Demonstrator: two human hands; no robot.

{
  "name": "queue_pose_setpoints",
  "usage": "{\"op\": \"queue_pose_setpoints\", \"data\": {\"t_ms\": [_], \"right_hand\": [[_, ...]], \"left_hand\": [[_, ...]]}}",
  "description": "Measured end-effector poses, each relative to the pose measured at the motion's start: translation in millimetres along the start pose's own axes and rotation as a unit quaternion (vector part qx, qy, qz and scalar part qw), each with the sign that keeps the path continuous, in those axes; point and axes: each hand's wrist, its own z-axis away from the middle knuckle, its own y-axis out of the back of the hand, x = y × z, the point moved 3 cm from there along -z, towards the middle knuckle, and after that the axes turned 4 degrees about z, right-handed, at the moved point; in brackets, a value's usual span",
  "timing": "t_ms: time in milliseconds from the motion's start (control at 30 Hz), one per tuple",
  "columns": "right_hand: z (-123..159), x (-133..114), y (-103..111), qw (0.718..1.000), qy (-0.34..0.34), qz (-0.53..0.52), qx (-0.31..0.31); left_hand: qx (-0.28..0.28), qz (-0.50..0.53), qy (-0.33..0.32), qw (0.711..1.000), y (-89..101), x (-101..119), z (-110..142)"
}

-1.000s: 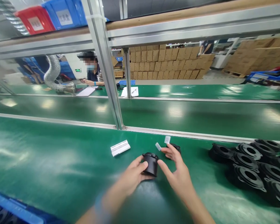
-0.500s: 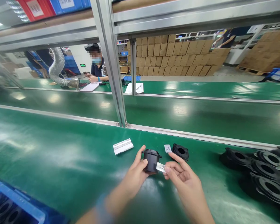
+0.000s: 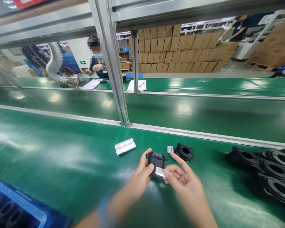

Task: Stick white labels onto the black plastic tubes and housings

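My left hand (image 3: 142, 172) grips a black cylindrical housing (image 3: 156, 160) with small tabs at its rim, thumb on the near side. Against the housing's right front lies a white printed label (image 3: 160, 171), its right end pinched between my right hand's (image 3: 184, 180) thumb and fingers. Whether the label is stuck down I cannot tell. A second small white label (image 3: 170, 149) is at the tip of my raised right index finger. Just behind that hand, a black ring-shaped part (image 3: 184, 152) lies on the green bench.
White label strips (image 3: 125, 146) lie left of my hands. Several black round parts (image 3: 273, 171) crowd the right side. A blue bin (image 3: 19, 202) with round parts stands at lower left. A metal post (image 3: 114, 69) rises ahead; a co-worker (image 3: 97, 60) is across the bench.
My right hand has moved slightly left, bringing the pinched label further over the housing's front. The housing has turned or shifted slightly right. The co-worker has raised a hand.
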Motion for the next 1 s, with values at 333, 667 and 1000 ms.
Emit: {"op": "queue_pose_setpoints", "data": {"t_ms": [333,667,1000], "right_hand": [[3.9,-4.1,-5.2,0.999,-0.010,0.010,0.039],[5.2,-3.3,-5.7,0.999,-0.002,0.026,0.037],[5.5,-2.2,-5.1,0.999,0.003,0.044,0.025]], "left_hand": [[-0.009,-0.065,-0.008,0.998,5.2,-2.1,2.9],[0.000,-0.091,-0.020,0.996,9.2,-3.3,1.8],[0.006,-0.088,-0.023,0.996,9.0,-4.4,3.0]]}}
